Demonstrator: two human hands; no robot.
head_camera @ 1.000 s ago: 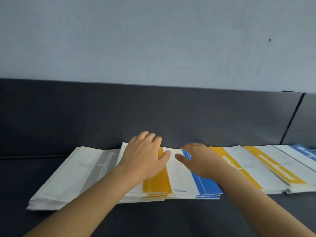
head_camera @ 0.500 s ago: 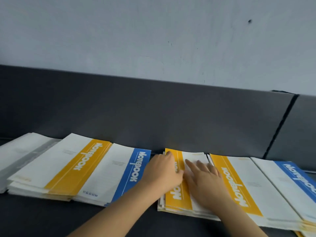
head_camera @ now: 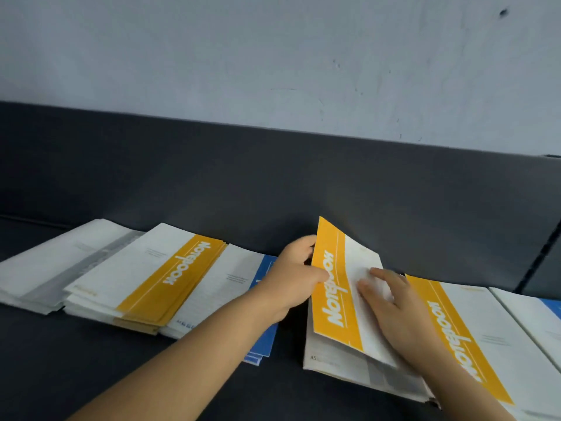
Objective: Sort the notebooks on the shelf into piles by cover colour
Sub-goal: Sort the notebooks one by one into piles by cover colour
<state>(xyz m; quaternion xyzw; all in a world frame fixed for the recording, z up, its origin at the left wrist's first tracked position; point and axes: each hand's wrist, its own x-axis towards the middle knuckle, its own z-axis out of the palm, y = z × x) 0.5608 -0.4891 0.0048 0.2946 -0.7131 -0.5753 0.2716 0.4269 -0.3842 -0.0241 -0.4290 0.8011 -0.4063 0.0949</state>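
Notebooks lie in a row on a dark shelf point(head_camera: 91, 375). My left hand point(head_camera: 291, 278) grips the left edge of a yellow-striped notebook point(head_camera: 334, 299) and tilts it up off its stack. My right hand point(head_camera: 394, 311) rests with spread fingers on that notebook's white part. Under it lies a grey-striped notebook point(head_camera: 364, 369). To the left sit a grey pile point(head_camera: 54, 268), a yellow pile point(head_camera: 145, 278) and a blue pile point(head_camera: 230, 287), the blue one partly hidden by my left arm.
Right of my hands lie another yellow-striped notebook point(head_camera: 473, 335) and a blue-striped one point(head_camera: 540, 317) at the frame's edge. A dark back panel point(head_camera: 273, 183) rises behind the row, with a pale wall point(head_camera: 273, 56) above it.
The view has shifted right and closer. My left hand has taken hold of the yellow-striped notebook's edge and lifted it, baring the grey-striped notebook beneath.
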